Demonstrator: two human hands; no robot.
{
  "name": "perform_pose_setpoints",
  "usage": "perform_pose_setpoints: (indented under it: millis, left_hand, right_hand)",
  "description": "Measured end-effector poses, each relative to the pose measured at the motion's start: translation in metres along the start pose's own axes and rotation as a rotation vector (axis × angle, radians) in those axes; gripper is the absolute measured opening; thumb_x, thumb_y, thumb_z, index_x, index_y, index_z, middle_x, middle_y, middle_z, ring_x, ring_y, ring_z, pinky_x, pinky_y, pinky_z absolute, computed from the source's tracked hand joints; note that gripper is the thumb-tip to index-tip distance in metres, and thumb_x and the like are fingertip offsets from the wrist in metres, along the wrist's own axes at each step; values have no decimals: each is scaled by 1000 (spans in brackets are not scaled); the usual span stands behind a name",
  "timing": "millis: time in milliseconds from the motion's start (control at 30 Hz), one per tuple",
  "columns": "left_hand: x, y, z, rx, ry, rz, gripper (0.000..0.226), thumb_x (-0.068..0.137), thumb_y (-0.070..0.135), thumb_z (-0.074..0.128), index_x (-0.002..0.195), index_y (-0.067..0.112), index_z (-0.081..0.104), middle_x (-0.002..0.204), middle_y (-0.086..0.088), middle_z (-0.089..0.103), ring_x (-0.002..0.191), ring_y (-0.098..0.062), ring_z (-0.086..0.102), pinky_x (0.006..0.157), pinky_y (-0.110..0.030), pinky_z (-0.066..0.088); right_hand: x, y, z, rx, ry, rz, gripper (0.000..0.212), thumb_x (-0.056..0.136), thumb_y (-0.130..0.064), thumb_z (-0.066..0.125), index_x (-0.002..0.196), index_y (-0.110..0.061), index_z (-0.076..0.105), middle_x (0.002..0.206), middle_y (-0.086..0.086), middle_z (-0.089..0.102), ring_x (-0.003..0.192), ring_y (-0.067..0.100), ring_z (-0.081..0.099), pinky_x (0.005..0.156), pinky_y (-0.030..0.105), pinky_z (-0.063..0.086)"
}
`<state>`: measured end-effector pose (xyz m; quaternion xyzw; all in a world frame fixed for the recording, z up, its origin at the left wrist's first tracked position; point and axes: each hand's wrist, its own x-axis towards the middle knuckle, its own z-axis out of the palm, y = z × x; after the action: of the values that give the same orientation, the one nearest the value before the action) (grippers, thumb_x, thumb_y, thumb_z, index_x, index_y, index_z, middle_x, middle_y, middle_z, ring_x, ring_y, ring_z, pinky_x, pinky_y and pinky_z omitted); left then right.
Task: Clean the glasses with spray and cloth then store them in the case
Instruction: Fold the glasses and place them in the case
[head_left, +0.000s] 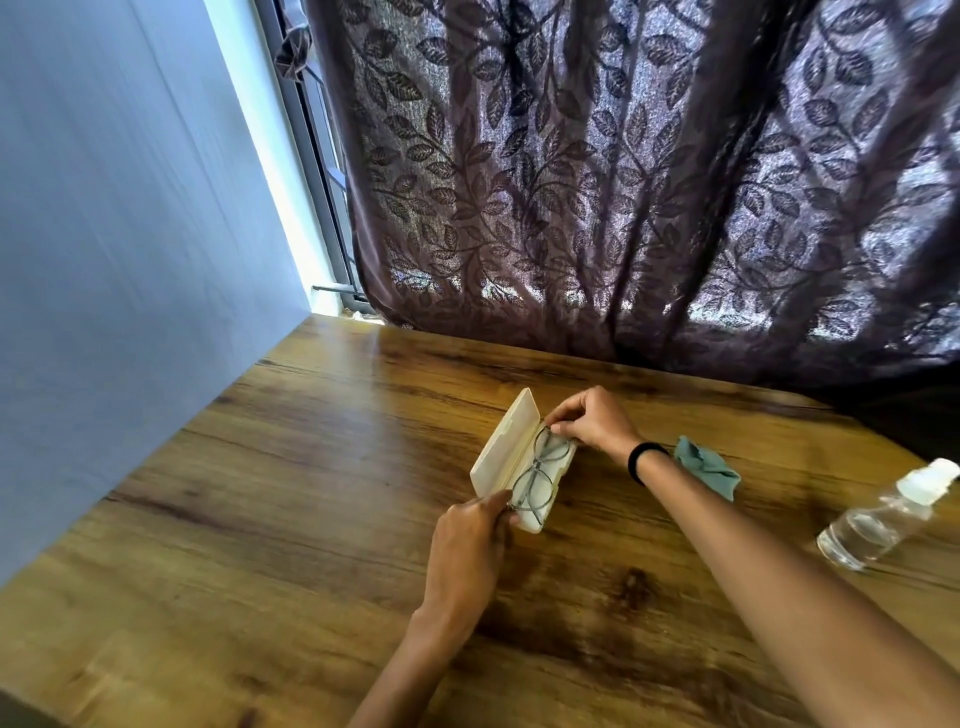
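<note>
A cream glasses case (501, 447) lies open on the wooden table, its lid tilted up to the left. Thin-framed glasses (540, 470) rest folded in its lower half. My left hand (467, 556) pinches the near end of the glasses at the case's near edge. My right hand (592, 421) pinches the far end of the frame. A crumpled teal cloth (709, 467) lies on the table just right of my right wrist. A clear spray bottle (883, 517) with a white cap lies on its side at the right edge.
The wooden table (311, 493) runs to a blue-grey wall (130, 260) on the left. A dark leaf-patterned curtain (623, 182) hangs behind the table's far edge, with a window frame (322, 171) beside it.
</note>
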<state>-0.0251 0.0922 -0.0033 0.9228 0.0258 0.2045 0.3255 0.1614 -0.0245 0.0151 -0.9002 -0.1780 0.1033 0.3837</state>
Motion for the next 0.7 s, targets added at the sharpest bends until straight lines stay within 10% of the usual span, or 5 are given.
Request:
perform_pose_setpoints:
  millis: [233, 700]
  left_hand:
    - [-1, -6, 5, 69, -3, -24, 27, 91, 13, 56, 117, 12, 61, 102, -9, 71, 80, -14, 69, 69, -28, 58]
    - [1, -17, 1, 177, -33, 52, 36, 88, 8, 59, 123, 17, 58, 123, -6, 62, 105, -21, 62, 83, -37, 56]
  right_hand:
    - [-3, -1, 2, -67, 72, -55, 6, 75, -9, 72, 81, -10, 74, 84, 4, 72, 68, 6, 55, 54, 14, 36]
    - [-8, 1, 2, -104, 111, -64, 6, 75, -13, 72, 81, -10, 73, 85, 6, 72, 72, 9, 57, 62, 22, 41]
